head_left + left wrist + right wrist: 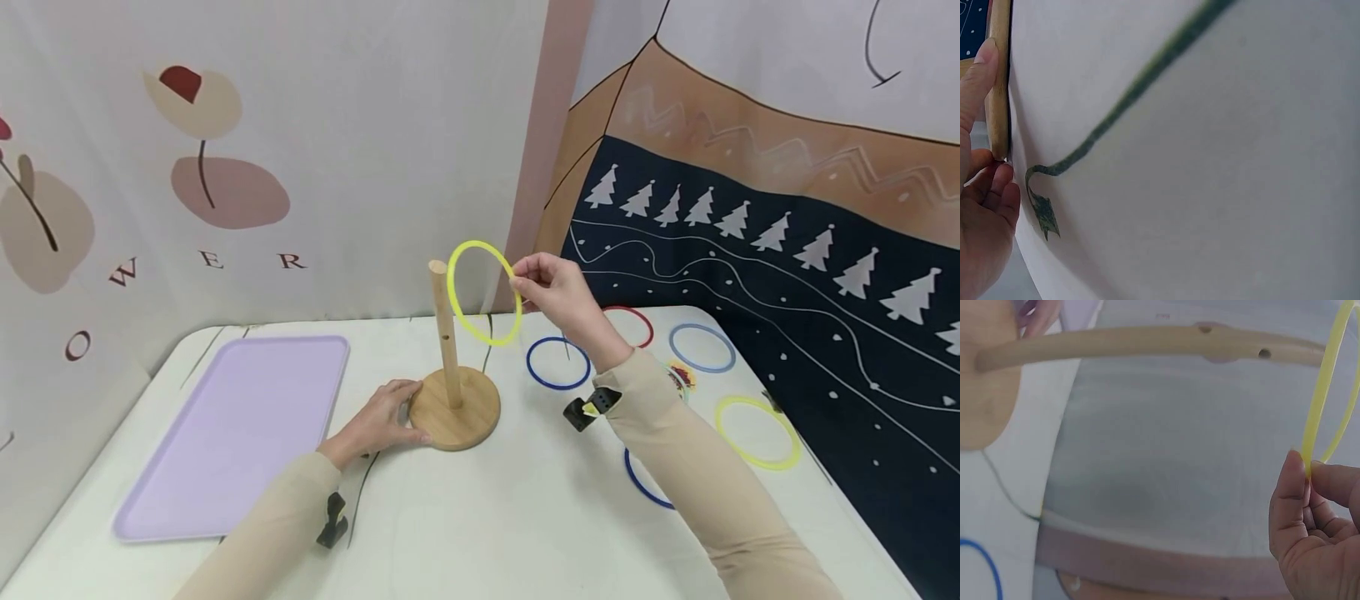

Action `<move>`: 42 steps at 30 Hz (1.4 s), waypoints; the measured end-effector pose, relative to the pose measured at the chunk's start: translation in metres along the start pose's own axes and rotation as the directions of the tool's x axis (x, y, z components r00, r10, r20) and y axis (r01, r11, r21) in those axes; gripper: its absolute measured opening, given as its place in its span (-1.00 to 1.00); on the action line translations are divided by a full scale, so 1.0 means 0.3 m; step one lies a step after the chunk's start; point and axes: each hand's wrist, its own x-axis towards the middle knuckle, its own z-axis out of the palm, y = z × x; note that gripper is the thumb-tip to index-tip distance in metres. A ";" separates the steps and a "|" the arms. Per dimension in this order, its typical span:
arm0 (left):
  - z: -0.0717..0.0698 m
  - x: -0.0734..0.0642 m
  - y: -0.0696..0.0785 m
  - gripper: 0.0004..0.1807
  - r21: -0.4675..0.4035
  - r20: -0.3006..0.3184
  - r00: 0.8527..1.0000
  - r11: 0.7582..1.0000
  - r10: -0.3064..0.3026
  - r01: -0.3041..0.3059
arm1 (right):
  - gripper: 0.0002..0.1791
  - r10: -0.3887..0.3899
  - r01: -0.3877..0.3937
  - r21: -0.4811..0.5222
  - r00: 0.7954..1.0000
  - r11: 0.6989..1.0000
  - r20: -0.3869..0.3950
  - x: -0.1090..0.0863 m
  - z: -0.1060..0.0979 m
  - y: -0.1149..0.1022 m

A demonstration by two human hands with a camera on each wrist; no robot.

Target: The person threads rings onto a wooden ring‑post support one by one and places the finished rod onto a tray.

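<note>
A wooden stand (446, 350) rises from a round base (475, 425) on the white table. My left hand (378, 421) grips the left edge of this base; in the left wrist view the thumb (984, 65) lies against its wood, with fingers around the edge. My right hand (555, 292) holds up a yellow ring (501, 342) beside the top of the peg, pinching its rim between thumb and fingers. Seen from the right wrist, the ring (1319, 394) stands near the peg's tip (1310, 354). Holes show in the peg's side.
Left of the stand lies a lilac tray (247, 433). On the right are a blue ring (558, 387), a red ring (652, 332), a light blue ring (705, 371), another yellow ring (776, 466) and a second blue ring (652, 498), partly behind my right sleeve. Printed curtains stand behind the table.
</note>
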 end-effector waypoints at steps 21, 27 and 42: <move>-0.004 0.002 -0.004 0.02 -0.020 0.006 1.000 1.000 0.018 -0.018 | -0.87 0.100 -0.092 -0.086 0.990 0.992 0.094 0.029 0.173 0.093; -0.001 0.003 -0.004 0.02 -0.024 0.004 1.000 1.000 0.002 -0.002 | -0.93 0.165 -0.152 -0.158 0.984 0.976 0.071 -0.005 0.223 0.229; 0.003 0.008 -0.007 0.02 -0.021 -0.004 1.000 1.000 -0.010 0.010 | -0.96 0.137 -0.121 -0.410 0.991 0.904 0.009 -0.046 0.308 0.370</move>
